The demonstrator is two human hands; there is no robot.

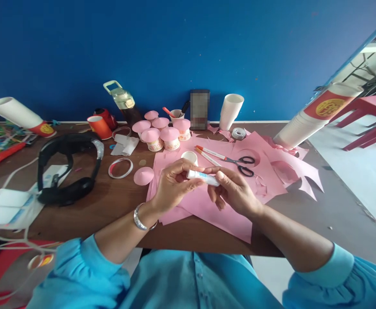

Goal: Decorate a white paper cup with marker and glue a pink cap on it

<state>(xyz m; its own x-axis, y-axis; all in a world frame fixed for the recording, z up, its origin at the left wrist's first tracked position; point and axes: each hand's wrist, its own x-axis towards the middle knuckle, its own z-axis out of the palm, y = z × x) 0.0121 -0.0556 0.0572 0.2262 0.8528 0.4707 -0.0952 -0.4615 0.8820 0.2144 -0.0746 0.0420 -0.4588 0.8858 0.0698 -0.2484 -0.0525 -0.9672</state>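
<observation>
Between both hands lies a small white tube (203, 177) with blue print, held level above the pink paper. My left hand (176, 182) pinches its left end with thumb and fingers. At the other end, my right hand (234, 189) grips it between thumb and forefinger, the other fingers curled below. Just behind the left fingers stands a small paper cup (189, 158), partly hidden. Scissors (239, 163) with black handles and two white-and-orange pens (209, 152) rest on pink paper sheets (220, 214). A pink paper disc (143, 176) is left of the sheets.
Several cups with pink cone tops (170, 136) stand behind. A bottle (123, 101), a phone (200, 109) and cup stacks (231, 111) line the blue wall. Tape rolls (120, 168) and a black headset (70, 167) lie left. Paper scraps (304, 171) reach right beside a tall cup stack (316, 113).
</observation>
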